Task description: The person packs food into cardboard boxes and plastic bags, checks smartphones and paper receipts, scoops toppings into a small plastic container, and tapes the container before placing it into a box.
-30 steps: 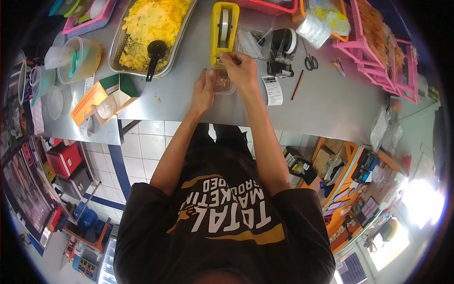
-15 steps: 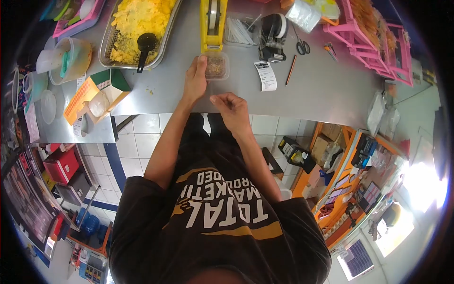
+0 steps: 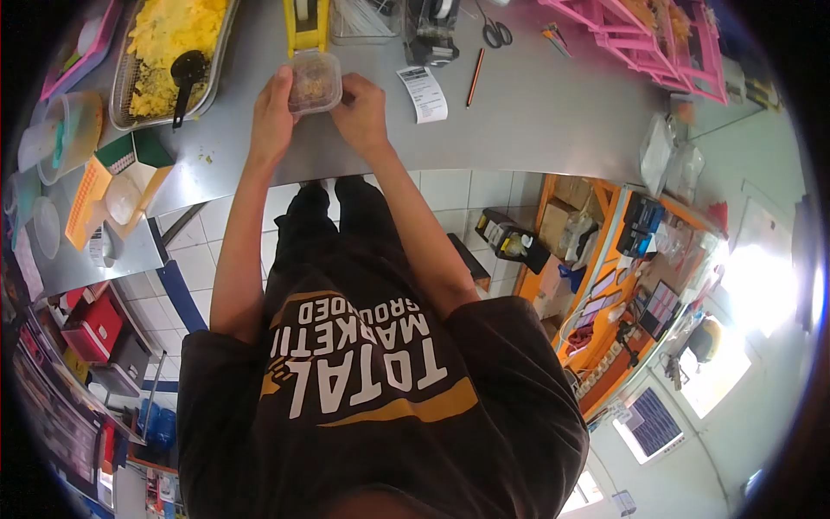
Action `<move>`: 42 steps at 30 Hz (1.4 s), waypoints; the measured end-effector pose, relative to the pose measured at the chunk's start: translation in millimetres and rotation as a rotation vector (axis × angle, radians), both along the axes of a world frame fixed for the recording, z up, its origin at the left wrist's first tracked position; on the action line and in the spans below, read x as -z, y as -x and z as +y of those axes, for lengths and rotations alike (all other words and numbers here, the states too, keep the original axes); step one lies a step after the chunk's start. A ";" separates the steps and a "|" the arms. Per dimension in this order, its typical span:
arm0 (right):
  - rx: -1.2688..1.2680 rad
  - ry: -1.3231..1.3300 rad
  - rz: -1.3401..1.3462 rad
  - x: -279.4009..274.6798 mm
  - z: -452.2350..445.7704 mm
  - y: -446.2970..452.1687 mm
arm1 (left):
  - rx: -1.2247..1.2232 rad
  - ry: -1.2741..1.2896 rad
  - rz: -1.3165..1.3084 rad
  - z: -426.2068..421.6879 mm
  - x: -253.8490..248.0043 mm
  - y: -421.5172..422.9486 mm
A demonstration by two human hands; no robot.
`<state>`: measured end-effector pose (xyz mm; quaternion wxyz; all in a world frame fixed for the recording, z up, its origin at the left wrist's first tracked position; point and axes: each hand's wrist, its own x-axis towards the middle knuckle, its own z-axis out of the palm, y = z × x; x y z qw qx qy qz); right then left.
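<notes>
A small clear plastic container with brownish contents and a lid is between my hands, just in front of the yellow tape dispenser. My left hand grips its left side, with the thumb along the edge. Against the right side rests my right hand, its fingers curled in at the container's edge. The fingertips are partly hidden there, so any small piece between them cannot be made out. A printed paper slip lies on the steel table right of my right hand.
At the left are a tray of yellow food with a black scoop, an open box and a plastic tub. Rightward lie a pencil, scissors, a black tape dispenser and pink baskets.
My right hand, pinched below the container before, has moved up to its right side. The container looks slightly larger in view. The whole scene has shifted left and up as the camera turned.
</notes>
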<state>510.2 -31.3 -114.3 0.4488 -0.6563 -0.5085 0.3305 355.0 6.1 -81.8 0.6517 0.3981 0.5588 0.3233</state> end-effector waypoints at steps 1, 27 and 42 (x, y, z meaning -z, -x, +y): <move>-0.009 0.055 0.062 0.6 5.2 -3.0 | -0.026 -0.004 0.025 -3.0 -6.2 -2.0; 0.016 0.308 0.652 -43.0 44.1 13.6 | 0.098 -0.302 0.298 -54.3 -0.1 8.4; -0.558 0.954 1.098 -38.8 -40.0 -8.4 | 0.426 -0.582 0.388 -105.5 -58.1 57.9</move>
